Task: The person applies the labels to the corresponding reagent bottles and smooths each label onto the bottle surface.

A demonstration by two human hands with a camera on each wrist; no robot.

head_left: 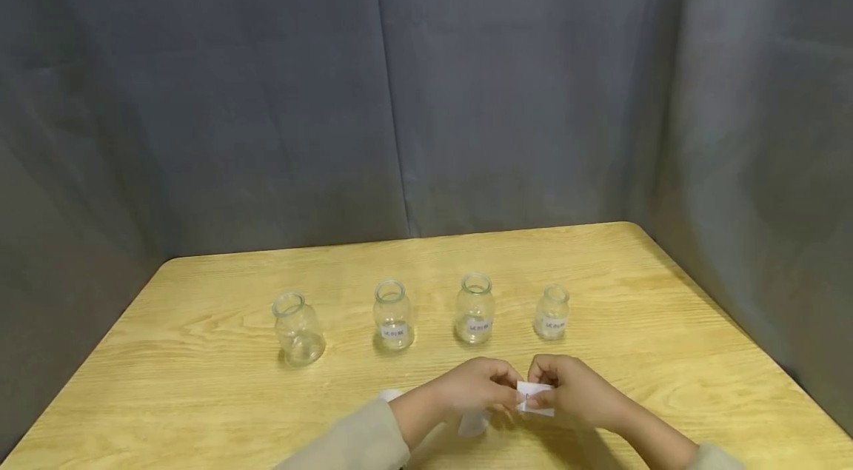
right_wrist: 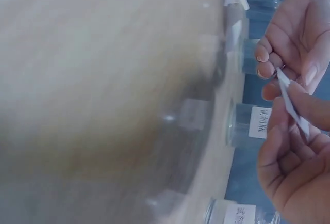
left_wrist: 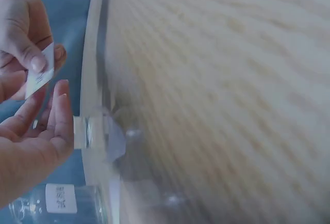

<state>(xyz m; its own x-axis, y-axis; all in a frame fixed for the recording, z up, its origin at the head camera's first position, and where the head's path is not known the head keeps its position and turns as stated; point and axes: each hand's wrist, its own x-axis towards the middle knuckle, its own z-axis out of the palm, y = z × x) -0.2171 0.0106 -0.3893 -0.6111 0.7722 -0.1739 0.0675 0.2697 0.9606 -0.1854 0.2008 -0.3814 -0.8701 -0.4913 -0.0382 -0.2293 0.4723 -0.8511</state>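
My right hand (head_left: 586,392) pinches a small white paper label (head_left: 538,408) between thumb and fingers, low at the right of centre. Dark marks show on the label in the left wrist view. From the other side, my left hand (head_left: 469,388) holds the label's left edge with its thumb and forefinger; its other fingers are loosely bent in the left wrist view. Beyond the hands stand a small labelled glass jar (head_left: 552,313), two larger labelled jars, one right of centre (head_left: 475,309) and one at centre (head_left: 393,316), and an unlabelled jar (head_left: 299,329) at the left. All are lidless.
A piece of white paper (head_left: 474,423) lies on the wooden table (head_left: 200,396) under my left hand. Another white thing (head_left: 389,394), partly hidden, is by the left sleeve. Grey curtains (head_left: 266,100) enclose the table at the back and sides.
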